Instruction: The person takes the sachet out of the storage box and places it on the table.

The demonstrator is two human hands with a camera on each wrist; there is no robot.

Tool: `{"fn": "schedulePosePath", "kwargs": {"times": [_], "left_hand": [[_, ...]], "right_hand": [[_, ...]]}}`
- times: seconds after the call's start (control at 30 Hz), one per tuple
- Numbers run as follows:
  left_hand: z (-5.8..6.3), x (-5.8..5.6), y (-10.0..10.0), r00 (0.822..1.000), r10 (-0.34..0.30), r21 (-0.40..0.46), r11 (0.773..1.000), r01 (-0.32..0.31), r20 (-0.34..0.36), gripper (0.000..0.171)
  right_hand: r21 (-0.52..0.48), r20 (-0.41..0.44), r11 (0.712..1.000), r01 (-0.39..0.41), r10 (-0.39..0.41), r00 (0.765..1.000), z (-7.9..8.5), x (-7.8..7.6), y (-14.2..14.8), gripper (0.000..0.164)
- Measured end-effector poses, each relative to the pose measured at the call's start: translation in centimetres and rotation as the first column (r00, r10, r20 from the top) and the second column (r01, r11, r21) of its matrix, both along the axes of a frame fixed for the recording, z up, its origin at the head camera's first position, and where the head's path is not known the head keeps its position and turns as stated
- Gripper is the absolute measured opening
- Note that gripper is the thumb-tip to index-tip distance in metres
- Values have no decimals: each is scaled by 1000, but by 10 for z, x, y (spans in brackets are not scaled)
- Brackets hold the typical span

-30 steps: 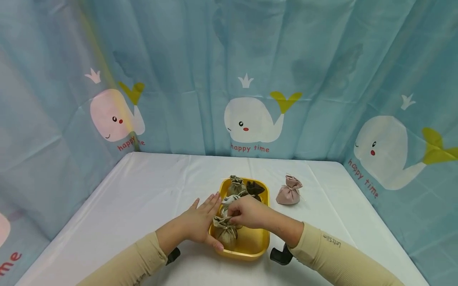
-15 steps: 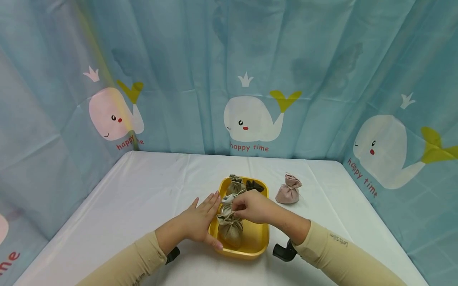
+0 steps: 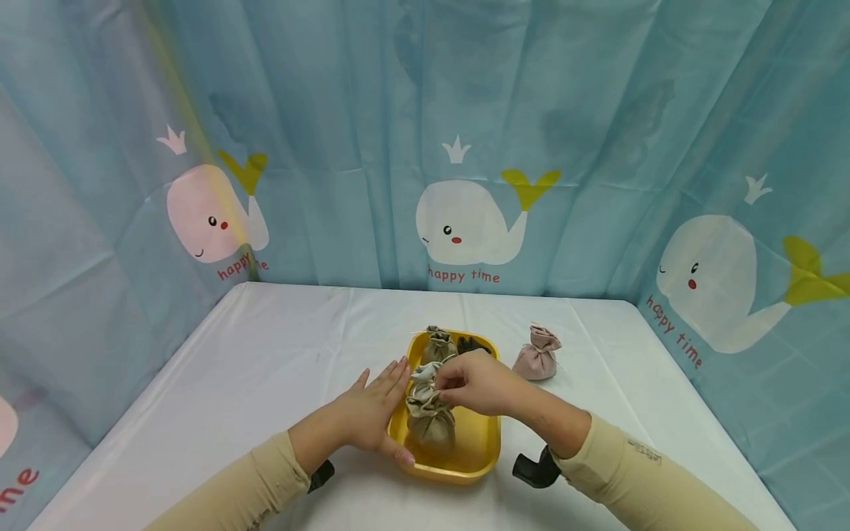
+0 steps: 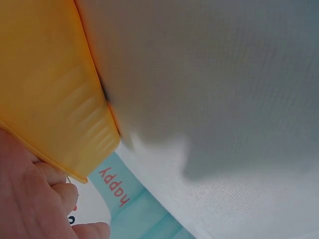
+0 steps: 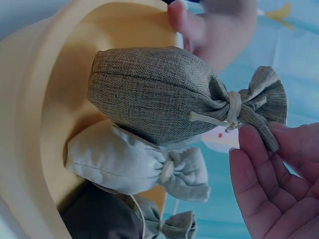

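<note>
Grey-brown drawstring pouch [image 3: 433, 433] sits upright between the hands, its gathered top pinched by the right hand [image 3: 477, 382]; the left hand [image 3: 373, 410], fingers straight, rests against the yellow tray [image 3: 475, 436].

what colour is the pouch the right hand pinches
The pouch is greyish brown, clearest in the right wrist view.

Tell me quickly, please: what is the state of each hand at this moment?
Left hand: open, resting against the rim of the yellow tray.
Right hand: holding the grey-brown pouch, pinching its top.
</note>
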State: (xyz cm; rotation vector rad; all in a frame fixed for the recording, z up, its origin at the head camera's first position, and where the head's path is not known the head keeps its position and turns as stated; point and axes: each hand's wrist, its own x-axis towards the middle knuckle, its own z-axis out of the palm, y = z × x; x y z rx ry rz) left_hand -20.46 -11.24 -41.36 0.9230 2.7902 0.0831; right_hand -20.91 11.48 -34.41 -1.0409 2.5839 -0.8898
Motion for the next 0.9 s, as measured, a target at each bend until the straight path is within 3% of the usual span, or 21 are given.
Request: {"fn": "schedulePosePath", "kwargs": {"times": [0.23,0.9], "left_hand": [[-1,1,0,1000,-1,-10,1000,0,-17,133],[-2,-1,1,1000,11,-1,1000,-11,4,134]], "right_hand": [[-54,10,998,21,-21,1000,8,1,11,10],[-115,59,968,223,-218,974,27,-3,50,6]]}}
